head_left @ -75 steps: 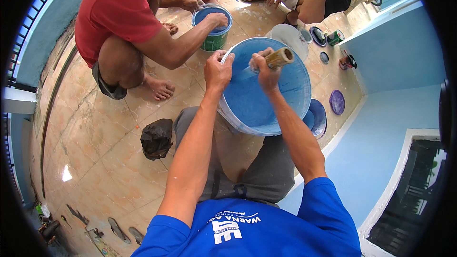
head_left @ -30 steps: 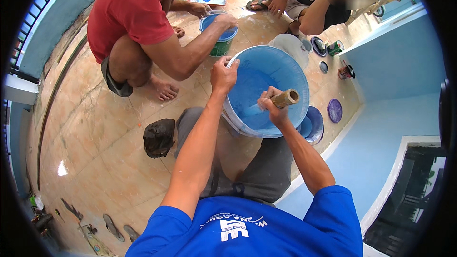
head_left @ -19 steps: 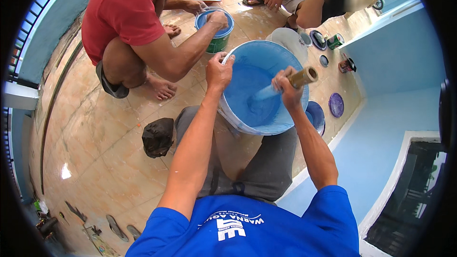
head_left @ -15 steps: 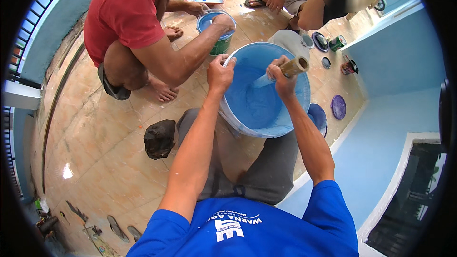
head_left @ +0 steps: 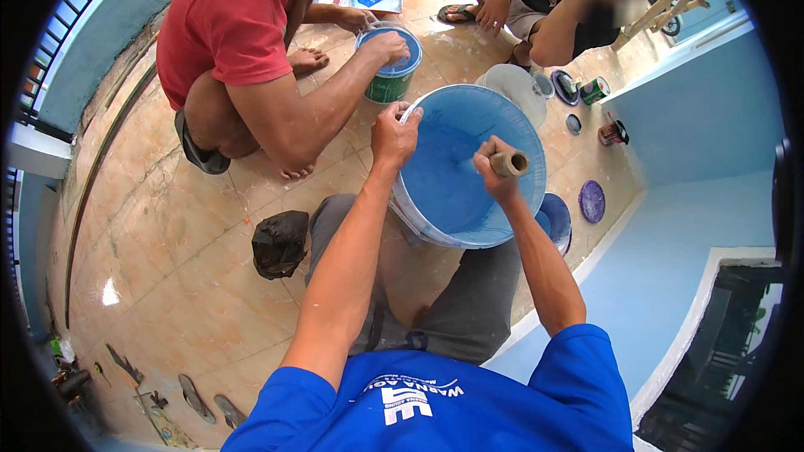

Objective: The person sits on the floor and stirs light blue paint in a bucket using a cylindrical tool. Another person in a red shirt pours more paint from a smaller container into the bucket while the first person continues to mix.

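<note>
Because it sits on the floor [head_left: 180, 276] just in front of the person's bent knees, the large pale bucket [head_left: 502, 113] lies within easy reach of both arms, its wide mouth facing up and holding blue paint [head_left: 452, 201]. The left hand [head_left: 395, 136] pinches the rim at its left side, thumb and fingers closed over the edge, probably to keep the bucket from turning or sliding. The right hand [head_left: 498, 186] is wrapped around a thick bamboo stick [head_left: 507, 164], near its hollow upper end, a hold that seems to leave most of the length free below; the stick's lower end cannot be made out.

Just beside the bucket on the right stands a blue-stained container [head_left: 555, 222], partly hidden, and a purple disc [head_left: 592, 201] lies flat nearer the wall [head_left: 670, 209], perhaps set aside out of the way. Left of the knees rests a crumpled black bag [head_left: 280, 243]. Beyond, a co-worker in a red shirt [head_left: 222, 25] squats with one hand [head_left: 356, 19] at the edge of a smaller green bucket [head_left: 389, 88], seemingly to steady it, and the other [head_left: 385, 48] over its opening.
</note>
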`<state>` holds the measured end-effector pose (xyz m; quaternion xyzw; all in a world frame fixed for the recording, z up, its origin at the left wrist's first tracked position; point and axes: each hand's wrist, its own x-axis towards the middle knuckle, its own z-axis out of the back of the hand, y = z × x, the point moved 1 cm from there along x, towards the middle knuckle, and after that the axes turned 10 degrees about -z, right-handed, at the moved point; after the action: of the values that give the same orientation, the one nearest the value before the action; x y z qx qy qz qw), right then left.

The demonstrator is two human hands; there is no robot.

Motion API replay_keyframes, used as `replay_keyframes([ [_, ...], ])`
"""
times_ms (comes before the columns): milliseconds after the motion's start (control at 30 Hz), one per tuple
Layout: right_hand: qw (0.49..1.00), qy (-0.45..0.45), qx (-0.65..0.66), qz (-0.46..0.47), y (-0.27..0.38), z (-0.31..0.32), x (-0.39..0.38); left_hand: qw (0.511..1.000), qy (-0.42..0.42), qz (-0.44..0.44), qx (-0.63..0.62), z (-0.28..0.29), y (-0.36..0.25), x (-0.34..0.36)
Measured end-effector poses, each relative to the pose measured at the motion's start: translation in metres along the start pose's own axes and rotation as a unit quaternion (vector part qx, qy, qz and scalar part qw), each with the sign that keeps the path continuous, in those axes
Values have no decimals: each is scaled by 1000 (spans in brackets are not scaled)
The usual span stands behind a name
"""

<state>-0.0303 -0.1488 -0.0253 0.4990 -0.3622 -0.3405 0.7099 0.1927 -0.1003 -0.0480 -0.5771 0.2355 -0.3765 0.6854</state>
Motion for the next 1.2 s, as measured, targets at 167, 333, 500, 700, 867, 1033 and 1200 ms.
replay_keyframes([
  [167,999,27,-30,-17,4,-9,-26,1000,2,-5,17,-2,1,0],
  [333,993,39,-72,-82,16,-37,-37,1000,9,2,-2,-1,0,1],
  [500,987,16,36,-153,30,-70,-30,1000,5,2,-2,-1,3,-5],
  [700,976,-110,174,-68,24,-94,22,998,-58,-26,3,5,11,-21],
  [867,984,-127,123,-6,0,-78,57,998,-62,-21,-3,5,9,-20],
  [1033,999,-34,-31,21,-13,-32,43,998,-61,-2,-17,5,5,-22],
  [1200,993,87,-73,-44,3,-26,-17,997,-66,-31,2,6,4,-21],
])
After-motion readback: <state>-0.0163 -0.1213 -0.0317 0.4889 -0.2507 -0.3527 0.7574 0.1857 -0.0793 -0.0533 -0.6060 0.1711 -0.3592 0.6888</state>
